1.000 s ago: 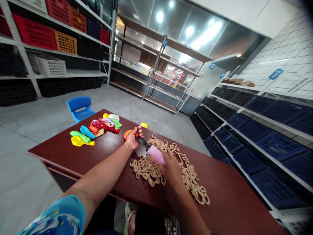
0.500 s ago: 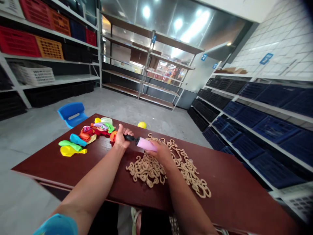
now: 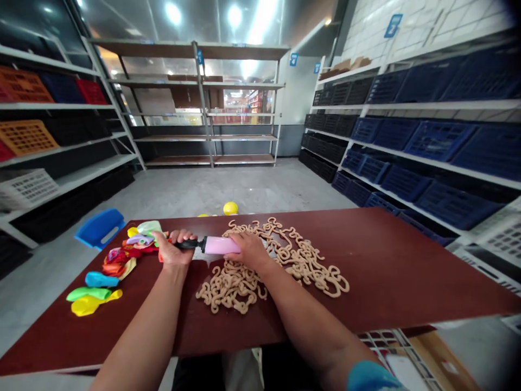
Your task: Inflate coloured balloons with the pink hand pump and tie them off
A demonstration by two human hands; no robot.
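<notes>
A pink hand pump [image 3: 220, 245] with a black handle lies level between my hands, above the dark red table [image 3: 378, 260]. My left hand [image 3: 177, 248] is wrapped round the black handle. The pink barrel's right end is in the grip of my right hand [image 3: 249, 251]. Beneath and beyond my right hand, tan curly, rope-like pieces [image 3: 234, 288] spread over the table. To the left of my left hand lie several limp balloons, among them a yellow one [image 3: 87, 305], a green one [image 3: 88, 294] and a blue one [image 3: 101, 279].
A blue chair [image 3: 100, 228] stands past the table's left corner. Yellow balls [image 3: 230, 208] show beyond the far edge. Shelving with blue crates [image 3: 439, 141] lines the right, a rack [image 3: 240, 160] stands at the back, and an orange crate [image 3: 26, 137] sits on the left shelves.
The view has turned and levelled, so the table and shelves appear shifted. Both hands still hold the pump, which now looks nearly horizontal instead of slanting down to the right.
</notes>
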